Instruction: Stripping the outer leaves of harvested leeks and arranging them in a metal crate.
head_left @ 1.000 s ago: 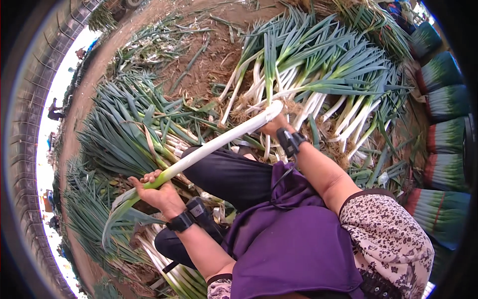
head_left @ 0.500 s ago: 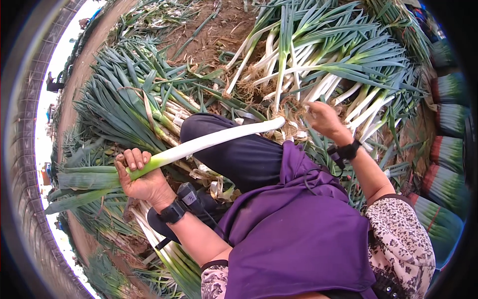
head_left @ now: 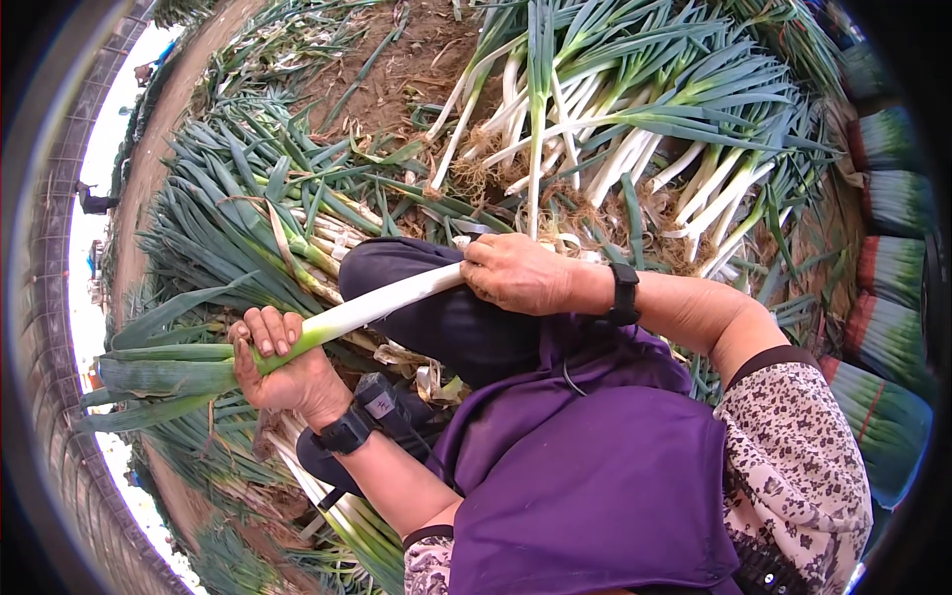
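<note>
A long leek [head_left: 372,301] with a white shaft and green leaves lies slantwise across my dark-trousered knee. My left hand [head_left: 283,359] is wrapped round it where white turns to green, and the leaves fan out to the left past my fist. Over the root end, my right hand [head_left: 521,273] closes its fingers on the white shaft. That hand hides part of the end; a small pale tip shows just above the knuckles.
Untrimmed leeks with roots [head_left: 635,149] spread at the far right. A heap of leeks [head_left: 233,213] lies left of my knee, and more leeks [head_left: 342,516] lie below my left forearm. Bundled leeks [head_left: 878,416] line the right edge. Bare soil [head_left: 382,84] shows at the back.
My right hand has come left and down from beyond the root end onto the leek's white shaft. The left hand keeps its hold in nearly the same place.
</note>
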### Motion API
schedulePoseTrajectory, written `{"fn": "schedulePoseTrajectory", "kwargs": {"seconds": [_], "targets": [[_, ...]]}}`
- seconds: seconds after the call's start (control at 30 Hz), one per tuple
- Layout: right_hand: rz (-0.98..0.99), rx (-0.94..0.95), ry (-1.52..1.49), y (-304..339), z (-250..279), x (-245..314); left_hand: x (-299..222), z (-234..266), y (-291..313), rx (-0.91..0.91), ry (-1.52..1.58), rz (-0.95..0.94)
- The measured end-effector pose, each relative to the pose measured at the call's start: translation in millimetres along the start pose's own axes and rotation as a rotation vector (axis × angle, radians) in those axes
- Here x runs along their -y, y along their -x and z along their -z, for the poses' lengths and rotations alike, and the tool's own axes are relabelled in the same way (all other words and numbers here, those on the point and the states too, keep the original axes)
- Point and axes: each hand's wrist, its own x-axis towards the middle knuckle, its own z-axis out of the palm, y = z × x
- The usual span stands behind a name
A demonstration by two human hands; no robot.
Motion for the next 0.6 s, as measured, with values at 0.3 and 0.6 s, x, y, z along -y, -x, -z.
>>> {"fn": "schedulePoseTrajectory", "kwargs": {"seconds": [0.3, 0.6], "targets": [[-0.822, -0.283, -0.581, 16, -5, -28, 2, -12, 1, 0.028, -0.076, -0.015], [-1.491, -0.307, -0.186, 113, -49, -111, 36, -19, 5, -0.014, -0.123, 0.015]]}}
